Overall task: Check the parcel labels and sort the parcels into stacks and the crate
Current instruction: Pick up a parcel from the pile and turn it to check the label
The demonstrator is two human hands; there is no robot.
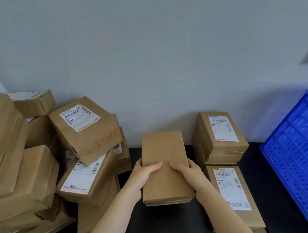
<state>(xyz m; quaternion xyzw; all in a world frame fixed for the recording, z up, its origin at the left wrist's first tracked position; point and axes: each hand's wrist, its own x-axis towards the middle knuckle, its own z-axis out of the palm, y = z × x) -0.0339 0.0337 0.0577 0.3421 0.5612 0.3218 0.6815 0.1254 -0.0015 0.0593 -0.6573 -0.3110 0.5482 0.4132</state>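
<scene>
A flat brown parcel [163,151] is being held over the dark desk [174,223], plain face up, between the left heap [85,127] and the labelled stacks [220,130]. The left hand [144,176] and right hand [189,173] are gripping its sides, thumbs pressing on top and fingers curling underneath.

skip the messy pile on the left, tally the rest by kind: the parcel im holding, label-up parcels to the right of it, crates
held plain parcel: 1
label-up parcels: 2
blue crate: 1
total: 4
</scene>
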